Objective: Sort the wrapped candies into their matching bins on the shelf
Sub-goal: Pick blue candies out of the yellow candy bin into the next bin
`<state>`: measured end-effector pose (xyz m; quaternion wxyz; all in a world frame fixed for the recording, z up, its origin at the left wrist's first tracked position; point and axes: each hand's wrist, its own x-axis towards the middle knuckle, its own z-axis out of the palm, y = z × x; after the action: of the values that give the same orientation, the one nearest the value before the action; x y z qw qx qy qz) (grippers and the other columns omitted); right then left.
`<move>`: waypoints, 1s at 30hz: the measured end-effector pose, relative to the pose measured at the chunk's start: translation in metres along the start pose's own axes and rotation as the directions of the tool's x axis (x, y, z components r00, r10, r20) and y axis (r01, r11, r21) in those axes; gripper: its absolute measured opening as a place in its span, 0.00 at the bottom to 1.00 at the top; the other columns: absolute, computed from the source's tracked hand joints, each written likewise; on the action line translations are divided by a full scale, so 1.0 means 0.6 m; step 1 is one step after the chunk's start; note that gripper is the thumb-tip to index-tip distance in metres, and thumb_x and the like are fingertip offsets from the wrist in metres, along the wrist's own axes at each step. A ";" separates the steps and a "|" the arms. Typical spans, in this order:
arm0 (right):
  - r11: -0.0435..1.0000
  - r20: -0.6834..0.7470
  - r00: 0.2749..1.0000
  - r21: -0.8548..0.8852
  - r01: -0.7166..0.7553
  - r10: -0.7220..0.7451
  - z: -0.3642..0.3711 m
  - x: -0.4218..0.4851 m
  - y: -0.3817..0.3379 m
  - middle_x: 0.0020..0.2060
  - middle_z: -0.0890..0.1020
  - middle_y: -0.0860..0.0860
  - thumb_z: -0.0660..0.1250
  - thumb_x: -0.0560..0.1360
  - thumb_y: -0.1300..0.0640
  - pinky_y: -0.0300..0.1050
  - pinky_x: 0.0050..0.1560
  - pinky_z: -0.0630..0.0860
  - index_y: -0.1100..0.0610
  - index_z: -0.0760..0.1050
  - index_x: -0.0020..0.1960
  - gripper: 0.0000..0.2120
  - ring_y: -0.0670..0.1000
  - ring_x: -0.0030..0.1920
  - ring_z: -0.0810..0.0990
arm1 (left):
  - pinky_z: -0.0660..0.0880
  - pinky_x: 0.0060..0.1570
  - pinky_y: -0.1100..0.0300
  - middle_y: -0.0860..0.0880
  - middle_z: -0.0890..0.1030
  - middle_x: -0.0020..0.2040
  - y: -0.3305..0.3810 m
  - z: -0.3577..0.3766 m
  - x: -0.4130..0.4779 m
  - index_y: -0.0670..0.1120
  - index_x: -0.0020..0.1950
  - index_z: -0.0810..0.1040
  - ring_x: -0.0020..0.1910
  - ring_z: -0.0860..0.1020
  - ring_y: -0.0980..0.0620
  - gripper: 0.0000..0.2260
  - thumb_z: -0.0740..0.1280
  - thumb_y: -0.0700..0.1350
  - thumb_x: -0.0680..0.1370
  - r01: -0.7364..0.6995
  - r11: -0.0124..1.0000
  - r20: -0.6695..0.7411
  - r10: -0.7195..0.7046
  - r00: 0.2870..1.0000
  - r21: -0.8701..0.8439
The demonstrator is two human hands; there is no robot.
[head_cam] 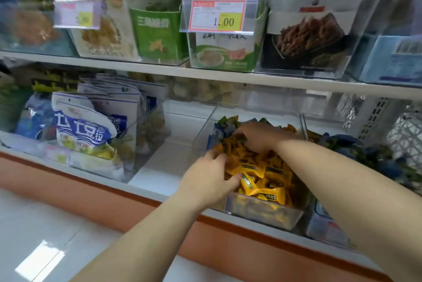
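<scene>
A clear plastic bin (262,212) on the lower shelf holds a heap of orange-yellow wrapped candies (267,174). Several blue and green wrapped candies (225,124) lie at the bin's back left. My left hand (207,179) is at the bin's front left edge, its thumb and fingers pinching an orange candy. My right hand (258,136) reaches into the back of the heap with fingers curled over candies; what it holds is blurred. To the right, a second bin holds blue wrapped candies (365,154).
An empty clear bin (180,126) stands left of the candy bin. Blue-and-white snack bags (84,128) fill the bin further left. The upper shelf carries boxed snacks and a price tag (219,15). An orange shelf edge (228,249) runs below my arms.
</scene>
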<state>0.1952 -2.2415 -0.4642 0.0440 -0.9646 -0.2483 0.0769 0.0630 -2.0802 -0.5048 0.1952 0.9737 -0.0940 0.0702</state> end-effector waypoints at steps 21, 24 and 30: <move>0.607 -0.288 0.945 0.783 0.138 0.156 -0.026 -0.029 -0.060 0.43 0.87 0.45 0.67 0.80 0.52 0.40 0.43 0.77 0.50 0.80 0.55 0.06 0.47 0.44 0.85 | 0.71 0.41 0.78 0.59 0.81 0.50 -0.057 -0.075 0.006 0.52 0.64 0.78 0.45 0.76 0.70 0.13 0.69 0.48 0.79 -0.002 0.890 -0.391 -0.198 0.899 -0.456; 0.851 -0.236 0.969 0.522 0.063 0.073 -0.006 0.019 -0.045 0.59 0.81 0.48 0.70 0.77 0.54 0.43 0.56 0.74 0.51 0.74 0.68 0.20 0.49 0.58 0.79 | 0.69 0.40 0.80 0.65 0.77 0.47 -0.085 -0.083 -0.004 0.53 0.64 0.77 0.46 0.75 0.75 0.12 0.67 0.47 0.80 0.039 0.873 -0.407 -0.265 0.874 -0.486; 0.961 -0.108 0.992 0.275 -0.036 0.068 0.041 0.091 -0.066 0.61 0.75 0.55 0.81 0.63 0.42 0.50 0.57 0.76 0.56 0.69 0.68 0.41 0.54 0.57 0.75 | 0.71 0.40 0.77 0.67 0.78 0.47 -0.114 -0.083 -0.020 0.58 0.59 0.76 0.47 0.76 0.73 0.11 0.69 0.48 0.79 0.078 0.881 -0.390 -0.284 0.876 -0.468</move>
<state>0.2197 -2.1792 -0.4907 0.1888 -0.9584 -0.2068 0.0553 0.0609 -1.9969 -0.4866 0.4311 0.8663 0.0340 0.2499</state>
